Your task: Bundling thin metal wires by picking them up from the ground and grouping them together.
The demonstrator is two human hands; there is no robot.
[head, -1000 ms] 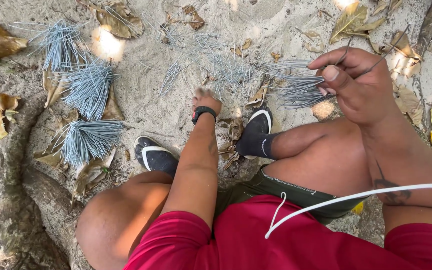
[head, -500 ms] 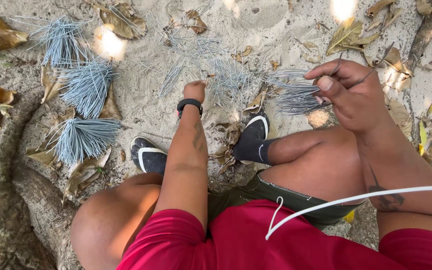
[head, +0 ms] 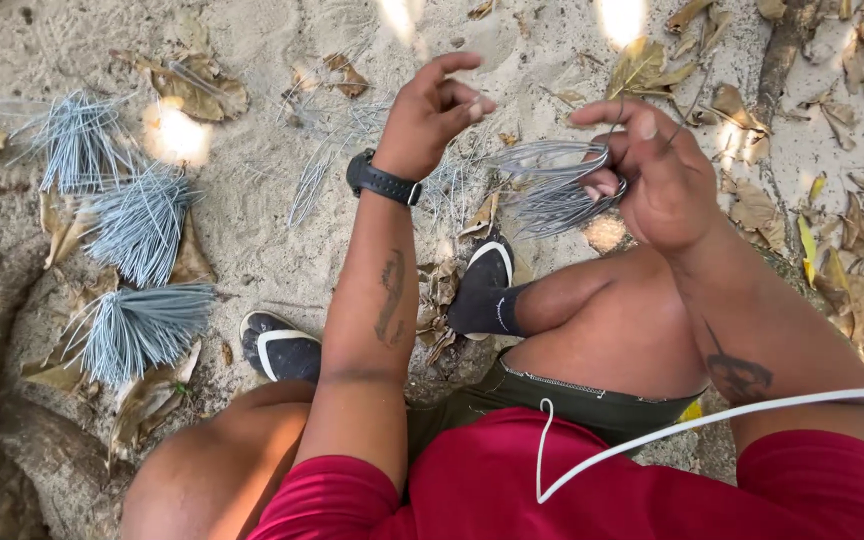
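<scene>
**A loop of grey wire in my right hand**

My right hand [head: 657, 185] is curled around a bundle of thin grey wires [head: 552, 185], bent into a loose loop that sticks out to the left of my palm, above my right knee. The strands are fine, pale and shiny, lying close together. My right fingers [head: 612, 112] close over the bundle, thumb side up. My left hand [head: 432, 115] is raised just beside the loop, not touching it, fingers half spread and holding nothing; a black wristwatch [head: 382, 180] sits on that wrist.

Where the wires end inside my right palm is hidden. Loose strands [head: 332, 160] on the sand [head: 252, 60] beyond my left hand are faint and hard to count. Three tied tufts of wire [head: 142, 325] lie well apart to my left.
</scene>
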